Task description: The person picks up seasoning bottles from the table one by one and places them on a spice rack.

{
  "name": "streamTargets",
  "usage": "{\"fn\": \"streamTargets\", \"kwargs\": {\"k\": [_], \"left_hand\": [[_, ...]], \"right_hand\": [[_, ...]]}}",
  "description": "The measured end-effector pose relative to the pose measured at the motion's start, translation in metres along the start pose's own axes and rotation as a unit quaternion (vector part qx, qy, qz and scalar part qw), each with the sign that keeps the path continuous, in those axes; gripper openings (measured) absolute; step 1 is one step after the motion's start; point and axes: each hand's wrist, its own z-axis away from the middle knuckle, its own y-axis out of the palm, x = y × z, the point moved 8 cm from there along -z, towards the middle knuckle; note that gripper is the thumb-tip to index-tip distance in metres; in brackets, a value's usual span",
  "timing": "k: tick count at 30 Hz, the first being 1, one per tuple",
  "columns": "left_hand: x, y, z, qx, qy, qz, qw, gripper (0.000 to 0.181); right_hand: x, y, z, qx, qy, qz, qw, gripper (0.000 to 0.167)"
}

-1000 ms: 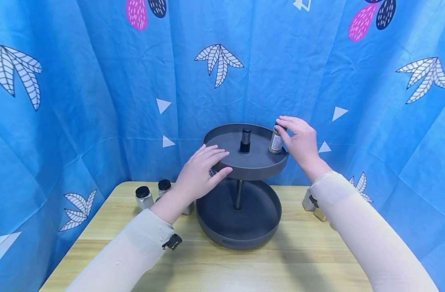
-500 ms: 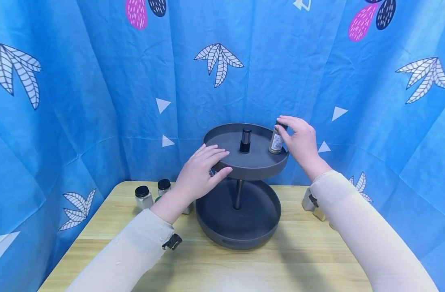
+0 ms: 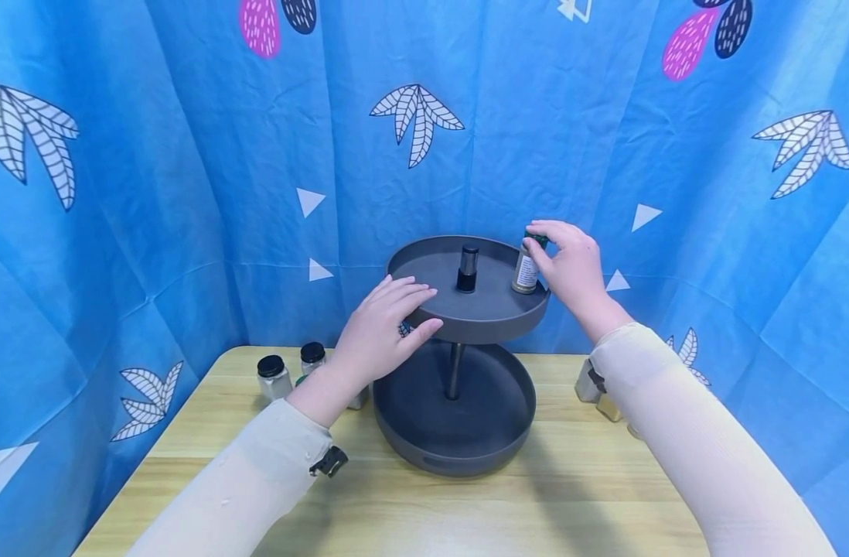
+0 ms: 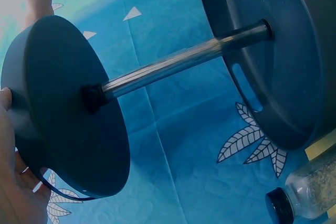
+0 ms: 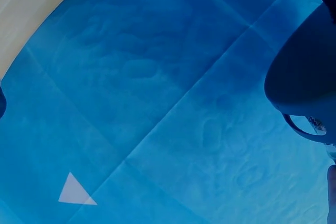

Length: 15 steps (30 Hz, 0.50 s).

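In the head view, my right hand (image 3: 571, 267) pinches the green cap of a spice jar (image 3: 526, 272). This jar bears a white label and stands at the right side of the upper tray (image 3: 490, 329). My left hand (image 3: 379, 333) lies at the tray's left rim, its fingers extended over the edge and the thumb by the outer wall. The upper tray belongs to a dark grey two-tier stand, with a metal pole (image 4: 168, 69) joining it to the lower tray (image 3: 459, 464). A short black and grey post (image 3: 468, 269) rises from the upper tray's middle.
Several spice jars stand on the wooden table (image 3: 466, 510) at the left, including a black-capped jar (image 3: 274, 377), partly behind my left arm. Another jar (image 3: 588, 383) and a yellowish one (image 3: 609, 408) show beside my right sleeve. A blue patterned curtain (image 3: 257, 155) hangs behind.
Both hands stay nearly still. A little more of the jar's green cap shows under my right fingers now.
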Motion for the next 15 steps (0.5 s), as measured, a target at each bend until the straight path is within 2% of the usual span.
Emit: {"fn": "streamTargets", "kwargs": {"k": [15], "left_hand": [[0.0005, 0.0, 0.0001, -0.001, 0.001, -0.001, 1.0, 0.054]], "right_hand": [[-0.0022, 0.0013, -0.003, 0.015, 0.022, -0.016, 0.9995, 0.026]]}}
